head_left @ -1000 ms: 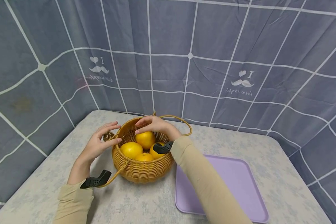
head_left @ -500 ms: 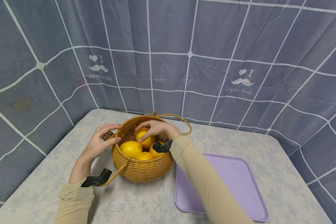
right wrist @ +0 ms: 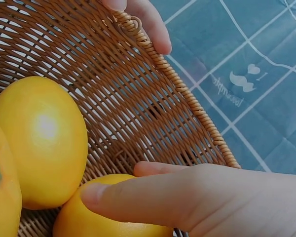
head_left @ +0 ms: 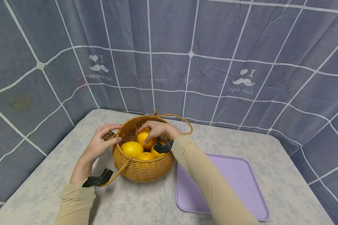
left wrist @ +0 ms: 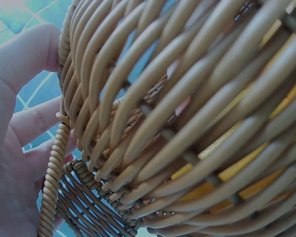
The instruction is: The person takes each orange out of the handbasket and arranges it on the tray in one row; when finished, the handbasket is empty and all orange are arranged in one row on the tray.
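Note:
A round wicker basket [head_left: 143, 170] stands on the table with several yellow-orange oranges in it. My left hand [head_left: 97, 145] holds the basket's left rim, its thumb at the edge and its fingers spread along the outside, as the left wrist view [left wrist: 19, 123] also shows. My right hand [head_left: 160, 129] reaches into the basket and grips the rearmost orange [head_left: 142, 137], thumb on the near side and fingers on the far side. In the right wrist view the thumb lies across that orange [right wrist: 108, 217], beside a larger-looking orange [right wrist: 44, 143]. Most of the right fingers are hidden behind the hand.
To the right of the basket lies a flat purple tray [head_left: 236, 184], partly covered by my right sleeve. One basket handle [head_left: 186, 120] leans out behind at the right; another [head_left: 116, 176] hangs toward my left wrist. A grey checked curtain [head_left: 171, 72] hangs behind the table.
My right hand has lowered from above the rearmost orange, and its thumb has closed down onto the fruit's near side. My left hand has stayed at the basket rim.

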Demonstrator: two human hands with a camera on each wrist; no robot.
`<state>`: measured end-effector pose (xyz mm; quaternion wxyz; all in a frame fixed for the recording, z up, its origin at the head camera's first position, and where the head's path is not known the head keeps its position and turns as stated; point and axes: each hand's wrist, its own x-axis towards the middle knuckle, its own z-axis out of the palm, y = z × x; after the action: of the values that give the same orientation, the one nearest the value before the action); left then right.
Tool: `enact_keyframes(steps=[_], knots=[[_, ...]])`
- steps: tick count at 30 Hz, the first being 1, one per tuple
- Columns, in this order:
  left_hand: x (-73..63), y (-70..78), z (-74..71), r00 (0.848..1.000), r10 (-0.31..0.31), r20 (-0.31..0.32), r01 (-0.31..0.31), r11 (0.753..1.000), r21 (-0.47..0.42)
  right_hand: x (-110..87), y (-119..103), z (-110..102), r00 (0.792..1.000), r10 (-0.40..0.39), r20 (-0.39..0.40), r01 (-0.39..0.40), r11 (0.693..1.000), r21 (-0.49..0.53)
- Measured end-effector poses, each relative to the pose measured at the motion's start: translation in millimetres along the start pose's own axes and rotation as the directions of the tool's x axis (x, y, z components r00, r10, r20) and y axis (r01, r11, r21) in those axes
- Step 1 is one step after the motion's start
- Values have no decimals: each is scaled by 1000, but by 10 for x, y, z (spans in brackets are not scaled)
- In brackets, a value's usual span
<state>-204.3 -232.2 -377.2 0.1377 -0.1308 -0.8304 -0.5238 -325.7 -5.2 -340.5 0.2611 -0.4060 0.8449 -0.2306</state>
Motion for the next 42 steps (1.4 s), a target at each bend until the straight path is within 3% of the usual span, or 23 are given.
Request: enact_keyframes(steps=[11, 21, 32, 42], knots=[[0, 6, 13, 1000, 16, -4, -16, 1000, -4, -5, 1, 14, 1000, -9, -13, 9, 1000, -11], [-1, -15, 7, 999, 42, -10, -42, 999, -16, 42, -1, 34, 996, -77, -34, 76, 996, -54], [-16, -31, 1, 1000, 28, -9, -28, 999, -23, 38, -21, 69, 999, 19, 45, -18, 1000, -17], [-22, -38, 11, 1000, 26, -7, -26, 999, -26, 35, -2, 94, 999, -9, 39, 8, 999, 33]])
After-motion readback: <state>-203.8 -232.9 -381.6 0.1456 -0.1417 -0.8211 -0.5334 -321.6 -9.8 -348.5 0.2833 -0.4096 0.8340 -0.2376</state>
